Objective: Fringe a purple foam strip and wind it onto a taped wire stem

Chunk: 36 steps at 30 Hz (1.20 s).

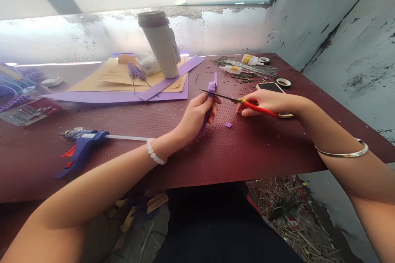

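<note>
My left hand (202, 109) pinches a narrow purple paper strip (212, 86) above the middle of the table. The strip's upper end is curled over and looks fringed; its lower end hangs below the fingers. In my right hand (262, 100) is a pair of scissors (257, 108) with red and yellow handles. The dark blades reach left across the strip, close to my left fingertips. Whether they touch the paper I cannot tell. A small purple paper scrap (228, 125) lies on the table between the hands.
A blue glue gun (84, 146) lies at the left. Behind it, a coffee tumbler (160, 45) stands on purple and brown paper sheets (108, 76). Wire stems, glue bottles (251, 59), tape rolls (283, 82) and a phone (270, 87) lie at the back right.
</note>
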Tool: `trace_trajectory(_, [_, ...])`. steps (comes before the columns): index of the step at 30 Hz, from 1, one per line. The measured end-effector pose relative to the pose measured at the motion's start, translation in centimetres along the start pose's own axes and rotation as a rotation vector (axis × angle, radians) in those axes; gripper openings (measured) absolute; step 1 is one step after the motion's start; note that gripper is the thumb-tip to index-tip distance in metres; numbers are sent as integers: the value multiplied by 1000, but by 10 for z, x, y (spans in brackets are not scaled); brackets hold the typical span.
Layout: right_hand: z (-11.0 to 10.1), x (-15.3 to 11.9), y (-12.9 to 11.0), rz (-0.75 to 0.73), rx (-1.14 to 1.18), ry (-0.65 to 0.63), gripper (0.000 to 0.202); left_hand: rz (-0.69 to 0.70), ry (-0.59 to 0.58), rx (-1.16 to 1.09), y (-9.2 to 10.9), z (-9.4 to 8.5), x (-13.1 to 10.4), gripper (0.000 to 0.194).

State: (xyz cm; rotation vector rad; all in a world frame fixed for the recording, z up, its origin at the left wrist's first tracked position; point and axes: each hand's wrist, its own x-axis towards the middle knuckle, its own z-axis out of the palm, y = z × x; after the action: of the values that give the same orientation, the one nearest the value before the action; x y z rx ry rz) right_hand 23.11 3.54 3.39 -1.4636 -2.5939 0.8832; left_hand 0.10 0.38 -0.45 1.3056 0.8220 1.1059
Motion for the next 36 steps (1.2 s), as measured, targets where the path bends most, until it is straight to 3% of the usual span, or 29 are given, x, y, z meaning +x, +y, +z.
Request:
trace_trajectory(8, [1,1,-2,17,-123,73,51,28,44,7,0,-1,1,27])
trace_trajectory(16, [6,6,-6,-89,-200,201,51,31,37,57,0,0,0,28])
trace_trajectory(30, [2,1,-2,-103,-147,173,28,30,-9,55,1,1,-1,27])
trace_trajectory(36, [-2,-2,-2,-37,-82,65,27,48,-75,-55,1,-1,-2,24])
